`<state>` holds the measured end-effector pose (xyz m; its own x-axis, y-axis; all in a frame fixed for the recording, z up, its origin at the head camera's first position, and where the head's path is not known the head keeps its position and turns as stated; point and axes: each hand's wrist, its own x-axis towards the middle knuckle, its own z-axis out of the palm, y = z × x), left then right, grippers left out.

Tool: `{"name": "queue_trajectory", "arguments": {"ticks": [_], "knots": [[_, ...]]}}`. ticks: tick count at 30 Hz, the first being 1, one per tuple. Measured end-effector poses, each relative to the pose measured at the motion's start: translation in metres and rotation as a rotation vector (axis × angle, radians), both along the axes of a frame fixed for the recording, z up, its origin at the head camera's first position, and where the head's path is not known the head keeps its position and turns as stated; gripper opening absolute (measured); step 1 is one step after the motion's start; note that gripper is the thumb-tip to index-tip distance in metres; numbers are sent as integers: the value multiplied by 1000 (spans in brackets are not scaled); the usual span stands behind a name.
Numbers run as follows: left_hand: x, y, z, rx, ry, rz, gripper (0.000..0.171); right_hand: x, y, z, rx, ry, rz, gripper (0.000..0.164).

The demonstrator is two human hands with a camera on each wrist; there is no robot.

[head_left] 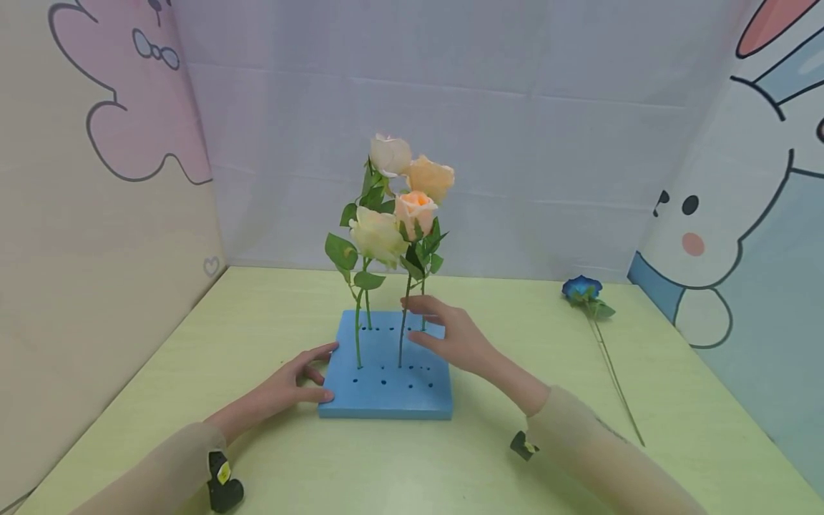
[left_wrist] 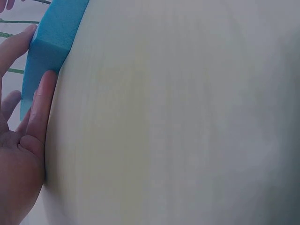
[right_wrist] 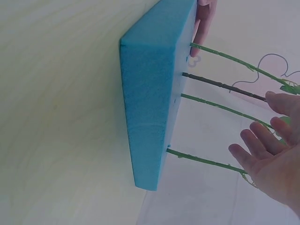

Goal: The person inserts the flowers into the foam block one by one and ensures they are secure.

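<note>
A blue foam block (head_left: pixel 386 400) with rows of holes stands on the table, several artificial roses upright in it. The peach-pink rose (head_left: pixel 416 212) has a dark stem (head_left: pixel 402 340) set in the block. My right hand (head_left: pixel 460 340) is beside that stem, fingers spread apart and fingertips right at it; in the right wrist view a digit overlaps its upper end. The palm faces the camera there. My left hand (head_left: pixel 283 386) rests against the block's left side, thumb at the near corner, fingers along the edge. Around the pink rose stand a yellow-green rose (head_left: pixel 378 236), a white rose (head_left: pixel 389 155) and a yellow-orange rose (head_left: pixel 431 179).
A blue rose (head_left: pixel 582 287) lies on the table at the right, its long stem (head_left: pixel 614 368) pointing towards the near side. A pale curtain (head_left: pixel 515 157) hangs behind the table. Printed cartoon panels border both sides.
</note>
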<state>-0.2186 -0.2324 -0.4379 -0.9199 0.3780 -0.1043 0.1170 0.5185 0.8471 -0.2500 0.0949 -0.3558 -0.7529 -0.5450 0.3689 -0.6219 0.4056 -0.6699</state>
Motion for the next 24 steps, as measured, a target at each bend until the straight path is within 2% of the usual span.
{"name": "queue_trajectory", "arguments": {"ticks": [10, 24], "knots": [[-1, -1, -2, 9, 9, -11, 86, 1, 22, 3, -1, 67, -36, 51], [-1, -1, -2, -5, 35, -14, 86, 0, 78, 6, 18, 89, -196, 53]]}}
